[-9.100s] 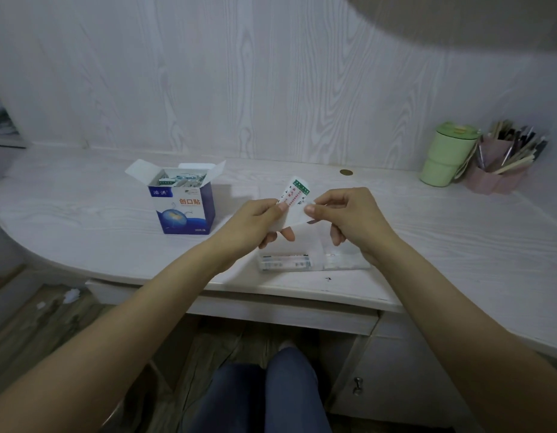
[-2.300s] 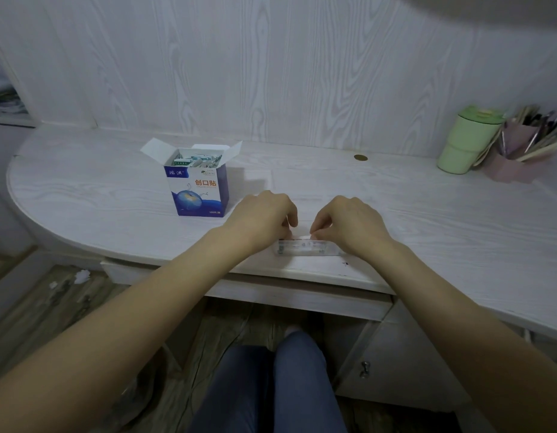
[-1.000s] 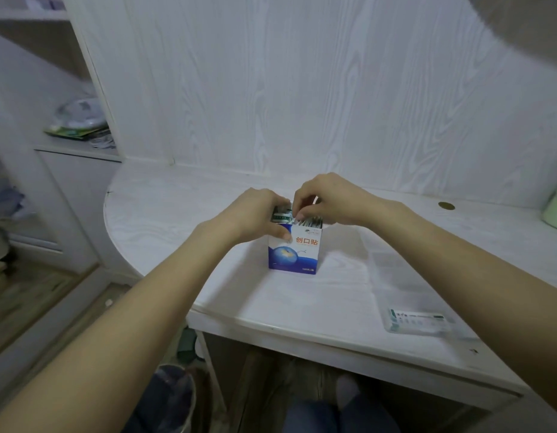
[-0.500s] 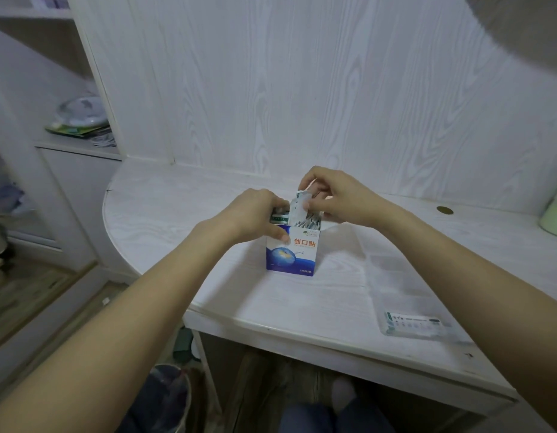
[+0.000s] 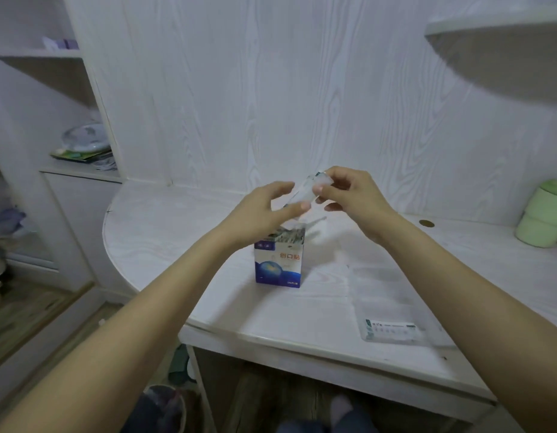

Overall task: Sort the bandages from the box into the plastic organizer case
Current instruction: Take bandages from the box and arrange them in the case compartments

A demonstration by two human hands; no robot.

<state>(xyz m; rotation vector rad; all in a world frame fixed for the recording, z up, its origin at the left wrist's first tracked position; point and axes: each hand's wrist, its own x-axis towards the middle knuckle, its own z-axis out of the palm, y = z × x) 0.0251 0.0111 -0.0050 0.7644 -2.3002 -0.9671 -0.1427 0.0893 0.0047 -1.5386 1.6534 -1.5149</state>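
A blue and white bandage box (image 5: 278, 264) stands open on the white desk (image 5: 164, 232), with several wrapped bandages showing at its top. Above the box my right hand (image 5: 349, 195) pinches a white wrapped bandage (image 5: 305, 192) by its upper end. My left hand (image 5: 264, 210) is beside the bandage with fingers half curled, its thumb tip at the bandage's lower end; the blur hides whether it grips. The clear plastic organizer case (image 5: 395, 307) lies flat near the desk's front right, with bandages (image 5: 391, 329) in its nearest compartment.
A green lidded cup (image 5: 542, 214) stands at the far right by the wall. A brass cable cap (image 5: 426, 223) sits in the desk top. Shelves (image 5: 80, 164) with a plate and papers stand to the left. A shelf (image 5: 502, 23) juts overhead at right.
My right hand has lifted a bandage up out of the box. My left hand has let go of the box top and risen beside the bandage.
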